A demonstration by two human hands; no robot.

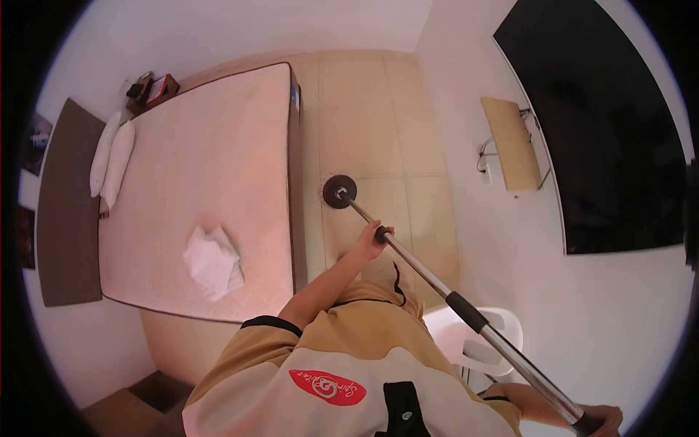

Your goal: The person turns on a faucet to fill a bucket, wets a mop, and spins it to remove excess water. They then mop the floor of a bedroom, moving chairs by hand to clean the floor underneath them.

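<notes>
A mop with a long metal pole (419,268) runs diagonally across the view, from the floor to the lower right. Its round black head (339,191) rests on the tiles beside the bed, with pale strands faintly visible at the rim. My left hand (374,241) is closed around the lower part of the pole, at a black collar. At the pole's upper end, near the bottom right corner, my right hand (606,420) grips the black handle. A second black sleeve sits midway along the pole, between my hands.
To the left is a bare mattress (211,160) with white pillows (116,162) and folded white cloth (212,262). A white chair (502,328) stands close on my right. A wooden wall shelf (507,143) and a large black screen (597,124) are on the right wall.
</notes>
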